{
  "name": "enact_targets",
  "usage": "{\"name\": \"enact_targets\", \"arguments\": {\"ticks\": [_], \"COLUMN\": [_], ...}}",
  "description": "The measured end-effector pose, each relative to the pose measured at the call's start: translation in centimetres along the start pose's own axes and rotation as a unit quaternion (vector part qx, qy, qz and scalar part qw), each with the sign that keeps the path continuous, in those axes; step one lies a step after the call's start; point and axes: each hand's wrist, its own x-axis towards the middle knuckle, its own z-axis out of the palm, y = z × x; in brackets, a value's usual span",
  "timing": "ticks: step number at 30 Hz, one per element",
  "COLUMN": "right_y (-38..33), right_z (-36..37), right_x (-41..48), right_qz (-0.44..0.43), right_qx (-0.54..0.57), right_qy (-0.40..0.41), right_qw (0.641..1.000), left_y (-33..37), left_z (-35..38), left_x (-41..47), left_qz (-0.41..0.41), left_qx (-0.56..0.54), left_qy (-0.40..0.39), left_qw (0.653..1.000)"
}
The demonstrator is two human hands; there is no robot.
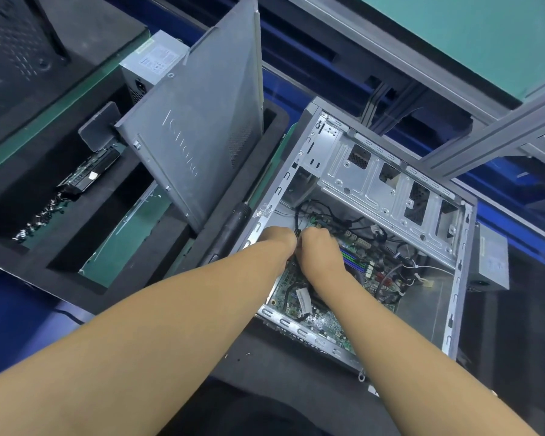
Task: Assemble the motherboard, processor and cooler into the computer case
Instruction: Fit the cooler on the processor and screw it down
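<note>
The open computer case [456, 309] lies on its side at the right. A green motherboard [368, 262] sits inside it among loose black cables [390, 243]. My left hand [276, 242] and my right hand [318, 250] are side by side inside the case, over the board's upper left part. Both have their fingers curled down, and a black cable [296, 221] rises between them. The fingertips and whatever they hold are hidden beneath the hands. I see neither a processor nor a cooler.
The grey side panel [199, 133] leans upright to the left of the case. A black screwdriver [233, 228] lies along the case's left edge. A black foam tray [85, 247] holds a power supply [151, 62], a dark component [92, 171] and several screws [41, 218].
</note>
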Motion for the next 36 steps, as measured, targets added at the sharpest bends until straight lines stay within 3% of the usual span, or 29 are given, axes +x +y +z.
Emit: {"name": "enact_targets", "arguments": {"ticks": [4, 7, 10, 13, 15, 18, 20, 24, 29, 31, 36], "right_y": [-0.2, -0.3, 1.5, 5.6, 8.5, 11.3, 11.8, 11.0, 10.4, 10.5, 10.9], "right_z": [0.2, -0.4, -2.5, -5.1, -5.4, -4.2, -3.3, -0.8, 0.6, 0.8, 1.3], "right_x": [0.0, 0.0, -0.5, -2.7, -4.6, -7.0, -8.1, -9.5, -8.9, -8.7, -8.1], "right_qz": [-0.012, -0.012, -0.011, 0.023, 0.043, 0.038, 0.007, -0.062, -0.072, -0.076, -0.091], "right_qx": [-0.026, -0.024, 0.029, 0.169, 0.217, 0.146, 0.116, 0.053, 0.046, 0.043, 0.038], "right_qy": [-0.007, -0.038, -0.059, -0.045, -0.053, -0.091, -0.093, -0.063, 0.017, 0.023, 0.044], "right_qw": [1.000, 0.999, 0.998, 0.984, 0.974, 0.984, 0.989, 0.995, 0.996, 0.996, 0.994], "left_y": [0.1, -0.3, -0.5, -1.1, -1.6, -1.4, -1.0, -0.4, 0.3, 0.7, 0.9], "left_z": [0.0, 0.0, 0.2, 0.2, 0.3, 0.2, 0.4, 0.9, 1.0, 0.6, -0.8], "left_x": [-0.1, 0.0, 0.0, -0.1, 0.2, 0.7, 0.9, 1.0, 0.3, -0.2, -1.5], "left_qz": [0.022, 0.020, 0.086, 0.207, 0.242, 0.291, 0.323, 0.350, 0.363, 0.356, 0.368], "left_qx": [0.023, 0.070, 0.173, 0.299, 0.344, 0.397, 0.465, 0.579, 0.671, 0.676, 0.608], "left_qy": [-0.031, -0.008, -0.003, -0.025, -0.035, -0.034, -0.036, -0.028, -0.034, -0.038, -0.069], "left_qw": [0.999, 0.997, 0.981, 0.931, 0.907, 0.870, 0.824, 0.736, 0.646, 0.643, 0.700]}}
